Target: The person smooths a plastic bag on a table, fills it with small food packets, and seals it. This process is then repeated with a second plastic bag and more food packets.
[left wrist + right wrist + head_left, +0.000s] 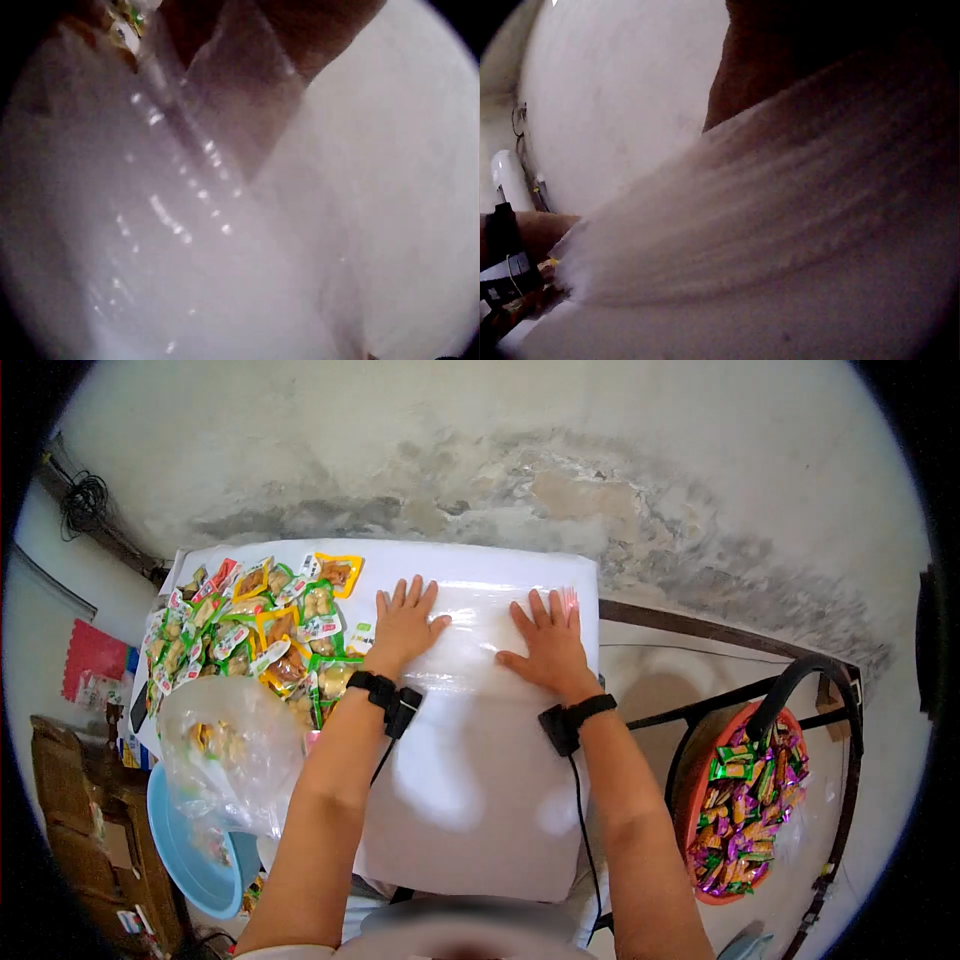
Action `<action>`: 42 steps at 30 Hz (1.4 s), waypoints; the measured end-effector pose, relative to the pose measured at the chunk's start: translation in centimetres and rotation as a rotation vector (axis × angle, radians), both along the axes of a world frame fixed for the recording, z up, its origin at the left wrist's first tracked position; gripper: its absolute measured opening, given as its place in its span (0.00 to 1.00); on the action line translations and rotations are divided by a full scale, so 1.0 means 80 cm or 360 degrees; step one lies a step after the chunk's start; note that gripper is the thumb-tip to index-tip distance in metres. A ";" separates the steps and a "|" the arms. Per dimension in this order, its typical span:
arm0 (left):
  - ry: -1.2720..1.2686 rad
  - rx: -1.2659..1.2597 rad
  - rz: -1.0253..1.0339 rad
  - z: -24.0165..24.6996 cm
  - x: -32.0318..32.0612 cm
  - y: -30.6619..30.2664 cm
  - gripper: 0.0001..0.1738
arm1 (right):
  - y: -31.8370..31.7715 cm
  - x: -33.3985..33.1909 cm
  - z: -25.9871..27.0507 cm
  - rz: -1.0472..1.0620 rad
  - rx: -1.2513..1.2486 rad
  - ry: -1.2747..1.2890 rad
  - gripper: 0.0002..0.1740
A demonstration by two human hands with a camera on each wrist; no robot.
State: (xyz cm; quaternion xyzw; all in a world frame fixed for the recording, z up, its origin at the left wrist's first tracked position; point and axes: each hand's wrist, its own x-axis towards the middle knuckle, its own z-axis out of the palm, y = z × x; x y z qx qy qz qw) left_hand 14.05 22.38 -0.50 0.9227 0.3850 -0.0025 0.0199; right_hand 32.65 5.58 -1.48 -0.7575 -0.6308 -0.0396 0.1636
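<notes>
Both hands lie spread on a clear plastic bag (468,622) laid across the white-covered table (455,840). My left hand (403,628), fingers straight, rests at the bag's left side, close to a heap of small snack packets (285,622). On the bag's right side my right hand (550,643) rests with its fingers fanned and thumb pointing inward. Shiny creased plastic (195,195) fills much of the left wrist view and overlaps part of the hand there. In the right wrist view, wrinkled plastic film (727,202) runs below the dark hand.
A large clear bag (235,760) with a few packets inside hangs over a blue basin (180,860) at the left. To the right, a red basket (690,800) of wrapped candies (745,810) stands beside a black frame (700,703). The stained wall (500,450) borders the table's far side.
</notes>
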 end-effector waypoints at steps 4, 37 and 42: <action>-0.0091 0.0251 -0.0002 0.017 0.007 -0.025 0.35 | -0.002 0.000 0.006 0.0017 -0.0054 -0.0021 0.46; -0.0359 0.0086 -0.0120 -0.022 -0.020 -0.088 0.40 | -0.038 -0.050 0.010 0.0024 -0.0277 0.0103 0.41; -0.0822 0.0020 -0.0175 -0.018 -0.039 -0.150 0.38 | -0.027 -0.051 0.024 -0.0001 -0.0572 -0.0042 0.43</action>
